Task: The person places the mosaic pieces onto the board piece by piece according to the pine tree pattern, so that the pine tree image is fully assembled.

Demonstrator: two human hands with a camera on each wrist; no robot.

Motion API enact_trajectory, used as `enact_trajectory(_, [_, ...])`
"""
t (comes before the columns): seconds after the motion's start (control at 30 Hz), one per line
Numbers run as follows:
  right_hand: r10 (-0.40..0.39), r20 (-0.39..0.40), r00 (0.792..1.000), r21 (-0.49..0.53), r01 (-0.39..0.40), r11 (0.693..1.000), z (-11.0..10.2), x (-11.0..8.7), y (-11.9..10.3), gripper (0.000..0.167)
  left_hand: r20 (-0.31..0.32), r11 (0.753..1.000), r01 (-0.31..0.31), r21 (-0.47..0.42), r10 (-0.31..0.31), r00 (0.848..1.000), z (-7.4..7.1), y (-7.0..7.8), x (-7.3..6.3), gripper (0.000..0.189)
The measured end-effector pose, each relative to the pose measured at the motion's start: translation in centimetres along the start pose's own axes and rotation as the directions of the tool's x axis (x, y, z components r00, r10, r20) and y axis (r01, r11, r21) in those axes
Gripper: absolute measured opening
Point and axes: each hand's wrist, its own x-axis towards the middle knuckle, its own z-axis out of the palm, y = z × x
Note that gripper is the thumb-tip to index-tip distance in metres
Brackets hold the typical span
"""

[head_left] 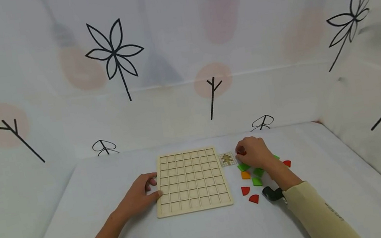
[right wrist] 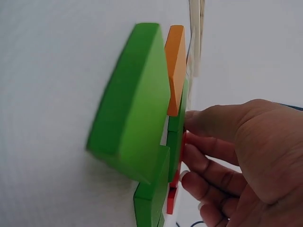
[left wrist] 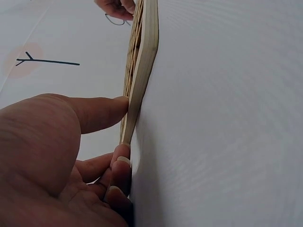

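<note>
A pale wooden grid board (head_left: 192, 181) lies flat on the white table. At its left edge my left hand (head_left: 140, 195) holds it, the thumb (left wrist: 111, 111) on the rim and the other fingers curled against the side. My right hand (head_left: 253, 152) is over the far end of the loose coloured pieces. Its thumb and fingers pinch a red piece (head_left: 242, 153), mostly hidden by them. Close below lie green pieces (head_left: 256, 181) and an orange piece (head_left: 245, 175). In the right wrist view a large green block (right wrist: 132, 104) fills the foreground.
A small card with a tree pattern (head_left: 227, 159) lies between the board and my right hand. Red quarter-round pieces (head_left: 254, 198) are nearer me, and another red piece (head_left: 287, 163) is right of my forearm. White patterned cloth (head_left: 175, 113) stands behind the table.
</note>
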Motion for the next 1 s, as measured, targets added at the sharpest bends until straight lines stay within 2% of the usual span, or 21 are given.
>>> enact_trajectory(0.33, [0.013, 0.060, 0.998, 0.010, -0.014, 1.000, -0.05, 0.16, 0.06, 0.022, -0.003, 1.000, 0.025, 0.008, -0.025, 1.000, 0.10, -0.04, 0.03, 0.063])
enact_trajectory(0.8, [-0.025, 0.096, 0.995, 0.003, 0.025, 1.000, -0.40, 0.10, 0.53, 0.017, 0.002, 0.999, 0.032, 0.005, -0.032, 0.999, -0.11, 0.36, 0.10, 0.064])
enact_trajectory(1.0, [-0.013, 0.097, 0.995, 0.034, 0.010, 0.999, -0.31, 0.22, 0.73, 0.019, 0.001, 0.999, 0.034, 0.010, -0.034, 0.999, -0.07, 0.27, 0.15, 0.064])
